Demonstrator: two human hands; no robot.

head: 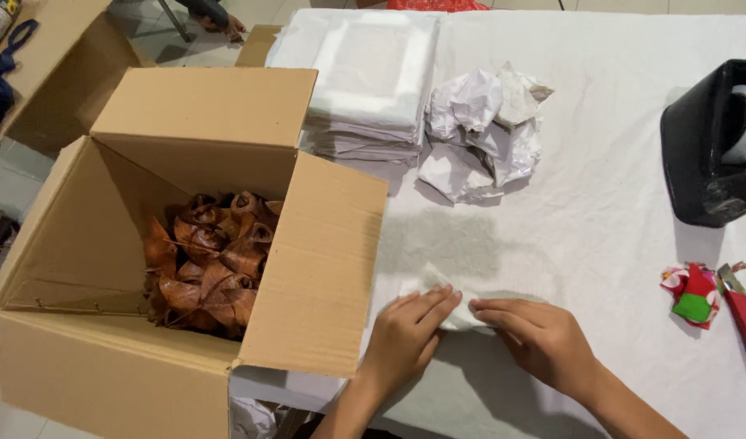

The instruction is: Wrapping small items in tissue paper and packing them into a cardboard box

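A table (pixel 600 219) with a white cloth fills most of the view. Near the front edge lies a small white sheet of paper (pixel 450 305). Both hands press on it. The left hand (pixel 407 335) lies flat with its fingers (pixel 435 302) straight and close together on the left part of the paper. The right hand (pixel 544 337) lies flat too, and its fingertips touch the right part. The paper sits under the fingertips, between the two hands. Neither hand grips it.

On the left stands an open cardboard box (pixel 178 244) with brown dried things (pixel 214 260) inside. Far back lie a stack of white sheets (pixel 369 81) and some crumpled paper (pixel 487 130). On the right stands a black tape holder (pixel 710 146), and nearer lies a red and green scrap (pixel 692 294).
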